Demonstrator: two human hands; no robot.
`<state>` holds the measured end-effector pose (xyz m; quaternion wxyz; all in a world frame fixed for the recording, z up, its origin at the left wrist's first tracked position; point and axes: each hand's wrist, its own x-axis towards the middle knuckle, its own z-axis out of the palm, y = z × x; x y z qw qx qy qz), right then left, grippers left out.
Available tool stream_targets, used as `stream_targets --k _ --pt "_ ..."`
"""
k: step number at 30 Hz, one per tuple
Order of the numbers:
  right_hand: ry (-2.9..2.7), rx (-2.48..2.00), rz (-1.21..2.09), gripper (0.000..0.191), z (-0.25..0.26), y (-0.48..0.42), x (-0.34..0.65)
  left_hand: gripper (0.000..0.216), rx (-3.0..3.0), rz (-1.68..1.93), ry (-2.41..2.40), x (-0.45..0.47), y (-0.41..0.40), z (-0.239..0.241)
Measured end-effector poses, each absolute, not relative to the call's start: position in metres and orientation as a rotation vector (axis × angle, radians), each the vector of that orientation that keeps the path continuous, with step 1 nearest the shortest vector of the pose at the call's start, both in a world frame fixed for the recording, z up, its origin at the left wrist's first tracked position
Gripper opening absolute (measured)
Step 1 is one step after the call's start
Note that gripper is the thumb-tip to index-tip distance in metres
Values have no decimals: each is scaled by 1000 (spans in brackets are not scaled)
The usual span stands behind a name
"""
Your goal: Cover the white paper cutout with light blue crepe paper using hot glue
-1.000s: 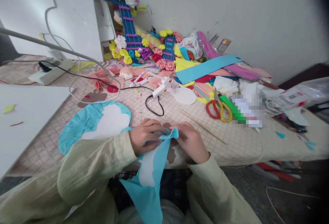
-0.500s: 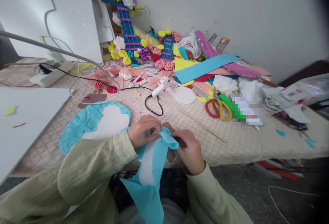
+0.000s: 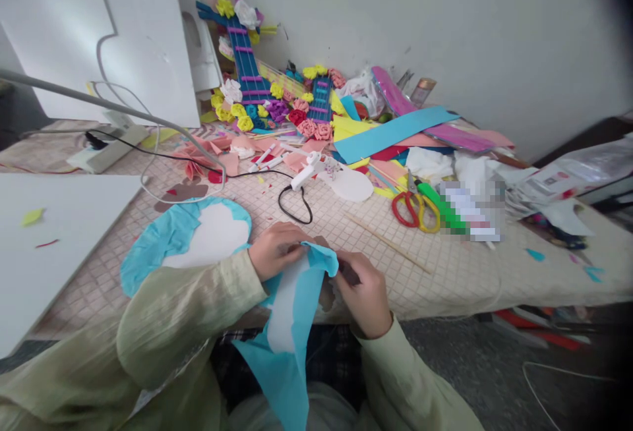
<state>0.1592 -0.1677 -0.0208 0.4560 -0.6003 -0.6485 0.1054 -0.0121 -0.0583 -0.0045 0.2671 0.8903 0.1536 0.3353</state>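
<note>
My left hand (image 3: 275, 250) and my right hand (image 3: 362, 288) are both closed on the top end of a blue paper piece with a white patch (image 3: 291, 325) that hangs down over my lap. The fingers of each hand pinch its crumpled upper edge near the table's front edge. A brown cut-out (image 3: 326, 296) lies on the table just under my right hand. To the left of my left arm lies a round blue paper shape with a white cloud-like middle (image 3: 190, 240).
A white glue gun (image 3: 307, 169) with a black cord lies past my hands. Red and yellow scissors (image 3: 414, 208) and a thin wooden stick (image 3: 386, 241) are to the right. Paper flowers and coloured sheets (image 3: 395, 129) pile by the wall; white boards (image 3: 54, 233) stand left.
My right hand has drawn back toward me and lower along the blue paper's top. The top edge has folded over and crumpled. My left hand has stayed nearly in place.
</note>
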Motion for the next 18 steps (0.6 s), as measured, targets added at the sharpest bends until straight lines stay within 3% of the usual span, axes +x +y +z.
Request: stream_targets --k 7,12,18 --pt "-1627 -1425 308 19 -20 -171 157 36 2278 838 482 -16 -67 6" --pt "-1640 -1403 331 23 -21 -173 157 18 2340 802 493 -9 -69 15" --pt "-1608 -1425 319 24 -22 -176 158 13 2370 812 609 -7 -65 18"
